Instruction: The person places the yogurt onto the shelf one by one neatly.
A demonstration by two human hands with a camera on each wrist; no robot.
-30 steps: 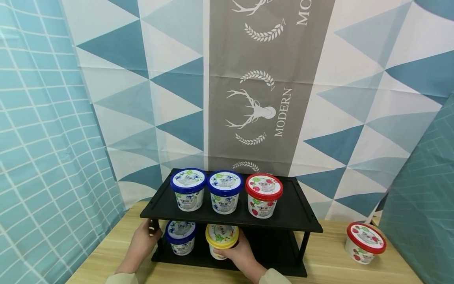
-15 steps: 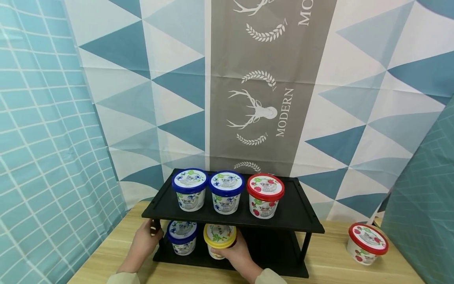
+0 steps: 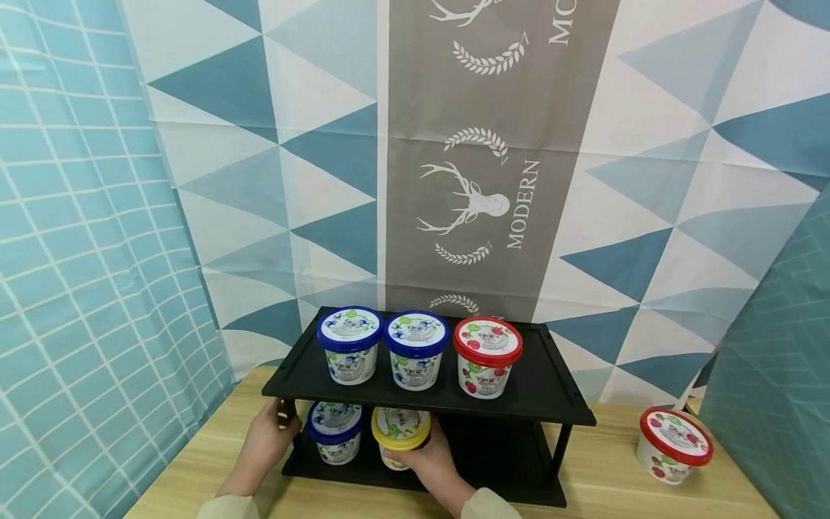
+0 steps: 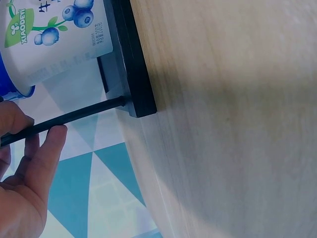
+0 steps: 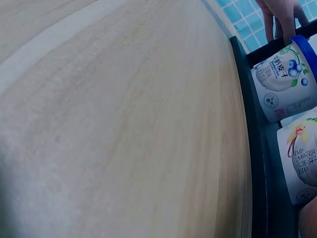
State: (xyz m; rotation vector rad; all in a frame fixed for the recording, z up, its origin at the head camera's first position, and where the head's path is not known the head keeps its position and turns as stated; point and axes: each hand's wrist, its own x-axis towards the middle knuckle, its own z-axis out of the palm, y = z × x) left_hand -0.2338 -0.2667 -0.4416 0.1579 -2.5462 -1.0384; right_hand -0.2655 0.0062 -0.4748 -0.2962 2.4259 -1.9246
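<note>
A black two-tier rack (image 3: pixel 535 375) stands on the table. At its left end my left hand (image 3: pixel 262 440) holds the thin post (image 4: pixel 89 111), thumb and fingers on either side of it in the left wrist view. My right hand (image 3: pixel 433 461) grips a yellow-lidded tub (image 3: pixel 401 425) from its right side, on the lower shelf. Left of it sits a blue-lidded tub (image 3: pixel 335 429) with blueberry pictures, close beside the yellow-lidded one. The right wrist view shows both tubs side by side at the shelf's front edge, my right hand mostly out of frame.
Along the upper shelf stand a blue-lidded tub (image 3: pixel 350 346), another blue-lidded tub (image 3: pixel 416 349) and a red-lidded tub (image 3: pixel 486 357). Another red-lidded tub (image 3: pixel 674 445) is on the wooden table (image 3: pixel 603 468), right of the rack. Patterned cloth (image 3: pixel 480 180) hangs behind.
My right hand has slid the yellow-lidded tub slightly left, closer to the blue-lidded one on the lower shelf. My left hand stays on the post.
</note>
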